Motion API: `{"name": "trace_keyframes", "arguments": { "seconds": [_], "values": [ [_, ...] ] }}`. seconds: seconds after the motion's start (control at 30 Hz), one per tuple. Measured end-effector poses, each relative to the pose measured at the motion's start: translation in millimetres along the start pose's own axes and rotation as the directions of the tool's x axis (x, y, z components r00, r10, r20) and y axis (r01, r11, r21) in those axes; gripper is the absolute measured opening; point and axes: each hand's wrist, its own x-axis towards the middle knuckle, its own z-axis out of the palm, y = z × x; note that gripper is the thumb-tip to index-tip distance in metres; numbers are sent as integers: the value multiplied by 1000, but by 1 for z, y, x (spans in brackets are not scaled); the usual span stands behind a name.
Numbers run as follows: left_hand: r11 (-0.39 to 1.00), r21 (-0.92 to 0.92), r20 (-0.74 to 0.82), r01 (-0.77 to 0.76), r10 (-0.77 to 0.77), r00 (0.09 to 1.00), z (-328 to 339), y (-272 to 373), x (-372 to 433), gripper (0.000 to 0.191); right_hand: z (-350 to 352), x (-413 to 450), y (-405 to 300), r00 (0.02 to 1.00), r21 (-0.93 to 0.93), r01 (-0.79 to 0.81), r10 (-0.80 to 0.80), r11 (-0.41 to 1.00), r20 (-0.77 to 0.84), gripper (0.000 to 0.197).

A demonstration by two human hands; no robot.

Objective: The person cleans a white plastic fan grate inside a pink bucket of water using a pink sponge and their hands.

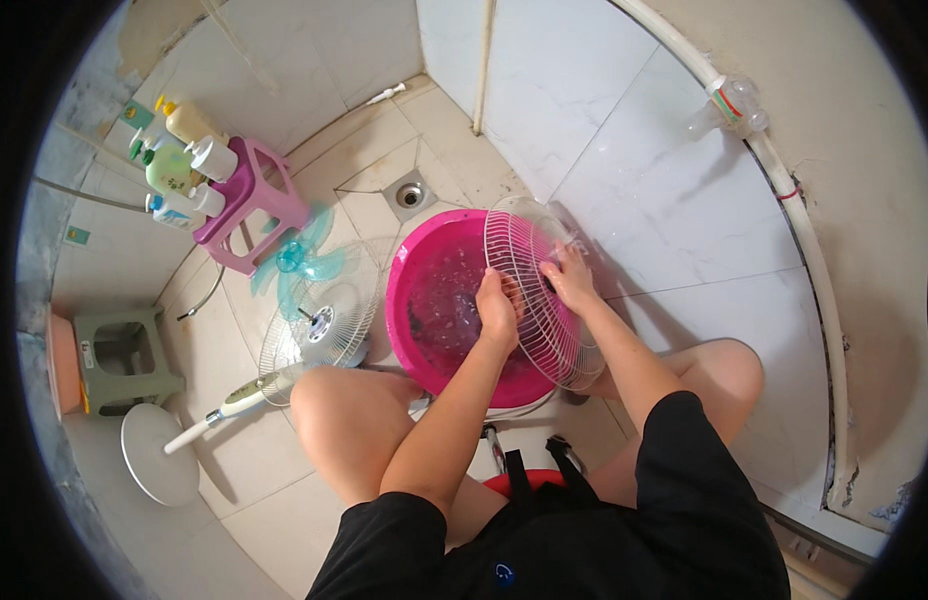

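Observation:
A round wire fan guard stands tilted on edge over a pink basin of cloudy water with bubbles. My left hand is curled against the guard's left face, its fingers partly hidden by the wires. From the other side my right hand, wet, holds the guard near its middle, the thumb beside a dark spot that I cannot make out. The guard's lower edge reaches down by the basin's right rim.
At left lies a pedestal fan with its rear guard and round base. Teal fan blades rest by a pink stool bearing several pump bottles. Beyond are a floor drain, a grey-green stool and a tiled wall.

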Motion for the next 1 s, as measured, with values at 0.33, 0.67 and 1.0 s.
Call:
{"name": "trace_keyframes", "arguments": {
  "seconds": [0.33,0.67,1.0],
  "values": [
    [998,-25,22,61,-60,998,8,-5,-2,36,-16,-1,16,990,-150,-38,16,988,-143,69],
    [998,-35,88,55,-51,995,-12,-8,6,37,-8,-21,-2,982,75,186,-183,980,-46,79],
    [999,-25,221,23,-17,975,-5,4,-5,49,5,-24,-14,983,42,105,-97,994,-155,77]
  ]
}}
